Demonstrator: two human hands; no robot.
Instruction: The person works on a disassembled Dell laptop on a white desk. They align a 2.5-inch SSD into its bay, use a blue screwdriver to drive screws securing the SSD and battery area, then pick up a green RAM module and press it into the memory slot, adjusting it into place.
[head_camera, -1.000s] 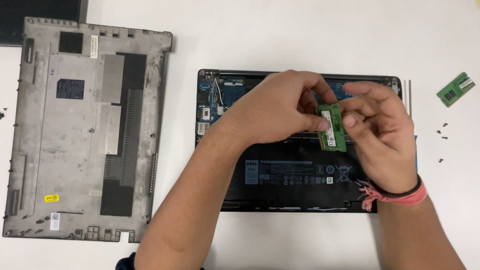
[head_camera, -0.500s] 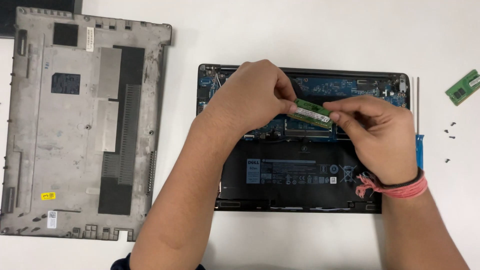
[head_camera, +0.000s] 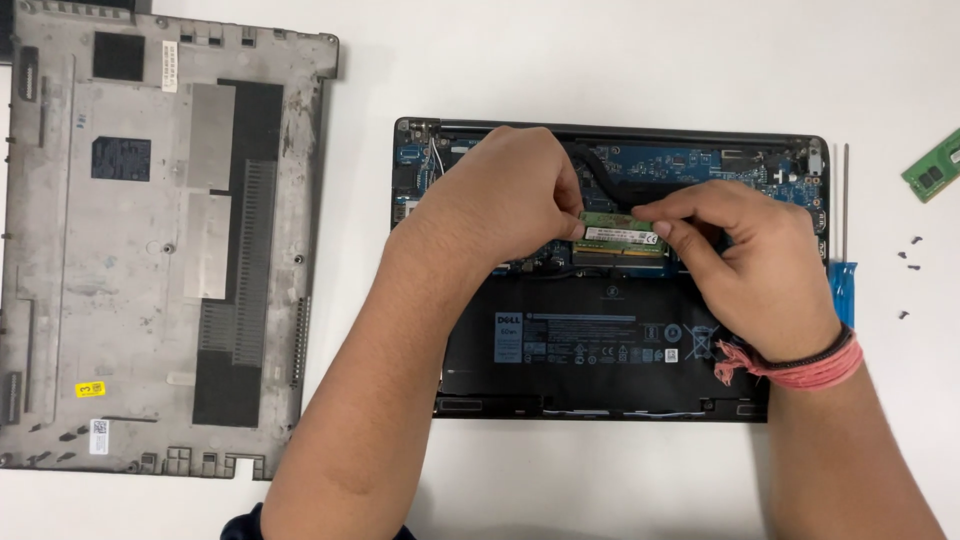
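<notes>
Looking down, I see the white tabletop (head_camera: 620, 60) carrying a grey laptop bottom cover (head_camera: 160, 240) on the left and the opened laptop (head_camera: 610, 280) in the middle, its black battery (head_camera: 590, 340) nearest me. My left hand (head_camera: 500, 205) and right hand (head_camera: 750, 260) meet over the board, each pinching 1 end of a green memory stick (head_camera: 622, 234) lying just above the battery. A blue screwdriver (head_camera: 845, 270), a 2nd memory stick (head_camera: 935, 165) and small screws (head_camera: 912, 255) lie right of the laptop.
</notes>
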